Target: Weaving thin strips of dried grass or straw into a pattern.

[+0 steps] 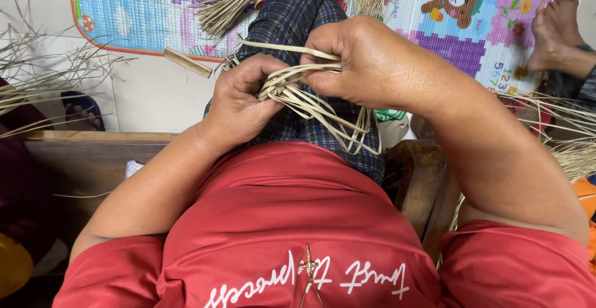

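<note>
Above the colourful mat [434, 35], both hands grip woven straw strips [298, 91].

Little free room between the left hand [239, 100] and right hand [366, 63] — the woven straw strips [310, 100] fill that gap. Loose straw [43, 78] crowds the left side, another person's foot [559, 29] blocks the right, and the pale floor [155, 94] beside the wooden bench [93, 153] lies open.

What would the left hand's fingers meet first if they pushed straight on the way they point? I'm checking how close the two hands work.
The left hand points rightward across the lap, so it would likely first meet the woven straw strips it already pinches, then the right hand just beyond.
</note>
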